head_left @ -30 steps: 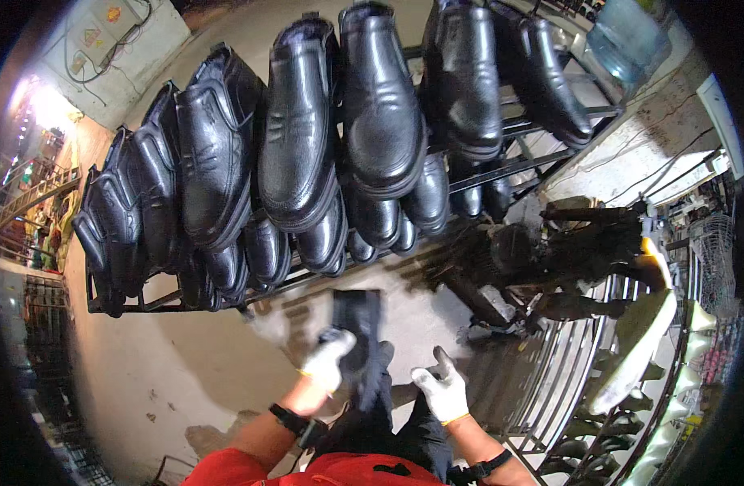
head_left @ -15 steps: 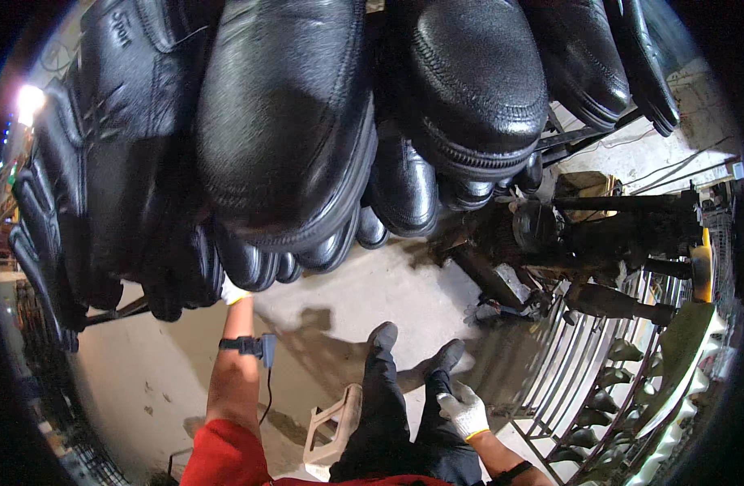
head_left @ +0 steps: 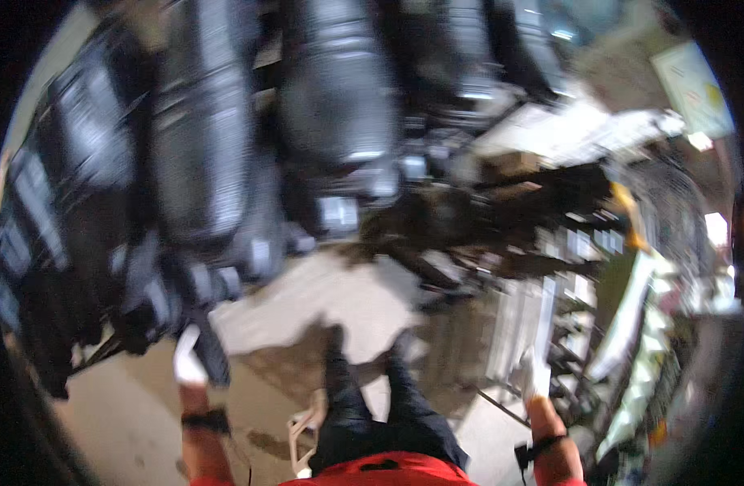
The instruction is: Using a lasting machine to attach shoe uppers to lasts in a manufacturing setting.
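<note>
The frame is smeared by motion. My left hand (head_left: 190, 363), in a white glove, is at the lower edge of the hanging rows of black shoes. A dark shoe (head_left: 211, 348) lies along its right side, and the fingers appear closed on it. Larger black leather shoes (head_left: 339, 105) hang toe-down above, close to the camera. My right hand (head_left: 536, 374), also white-gloved, is out to the right beside a metal rack (head_left: 510, 336). Its fingers are too blurred to read, and nothing shows clearly in it.
Dark machinery (head_left: 485, 227) with rods stands ahead to the right. Curved dark pieces (head_left: 570, 356) sit on the rack, with a pale scalloped edge (head_left: 631, 397) beyond. A beige plastic stool (head_left: 303, 425) is by my left leg. Grey floor (head_left: 299, 296) lies ahead of my feet.
The view has swung right, so the shoes sit further left. My left hand has come down from under the shoes with one beside it. My right hand has left my leg and moved right.
</note>
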The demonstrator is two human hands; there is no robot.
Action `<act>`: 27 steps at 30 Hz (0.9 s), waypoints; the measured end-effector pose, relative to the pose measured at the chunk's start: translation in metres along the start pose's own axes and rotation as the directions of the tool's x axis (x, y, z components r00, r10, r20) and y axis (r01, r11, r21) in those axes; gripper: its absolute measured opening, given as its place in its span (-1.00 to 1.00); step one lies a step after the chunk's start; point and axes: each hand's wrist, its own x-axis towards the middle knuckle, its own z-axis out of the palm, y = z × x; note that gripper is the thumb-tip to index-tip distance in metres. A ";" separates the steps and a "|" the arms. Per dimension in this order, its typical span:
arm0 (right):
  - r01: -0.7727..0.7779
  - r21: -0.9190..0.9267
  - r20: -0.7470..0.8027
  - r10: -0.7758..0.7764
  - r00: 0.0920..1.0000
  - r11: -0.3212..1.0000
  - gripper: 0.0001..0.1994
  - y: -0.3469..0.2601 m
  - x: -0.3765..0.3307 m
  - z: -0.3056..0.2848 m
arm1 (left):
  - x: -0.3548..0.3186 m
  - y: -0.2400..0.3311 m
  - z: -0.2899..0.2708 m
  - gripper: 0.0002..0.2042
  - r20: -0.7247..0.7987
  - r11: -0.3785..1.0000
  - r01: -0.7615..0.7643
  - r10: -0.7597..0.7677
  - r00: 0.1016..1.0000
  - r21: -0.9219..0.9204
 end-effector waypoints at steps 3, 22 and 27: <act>0.355 0.174 -0.346 -0.281 0.895 0.918 -0.42 -0.075 -0.017 -0.141 | -0.075 -0.033 -0.122 -0.56 0.385 0.979 0.175 -0.200 0.901 0.101; -0.288 0.917 0.231 -0.222 0.947 -0.276 -0.44 -0.010 0.026 -0.048 | -0.041 -0.246 0.286 -0.30 0.034 0.293 0.136 -0.509 0.860 0.946; -0.437 0.621 0.236 -0.377 0.896 -0.650 -0.45 0.005 0.122 -0.010 | -0.050 -0.294 0.376 -0.81 0.058 0.293 0.120 -0.534 0.843 0.948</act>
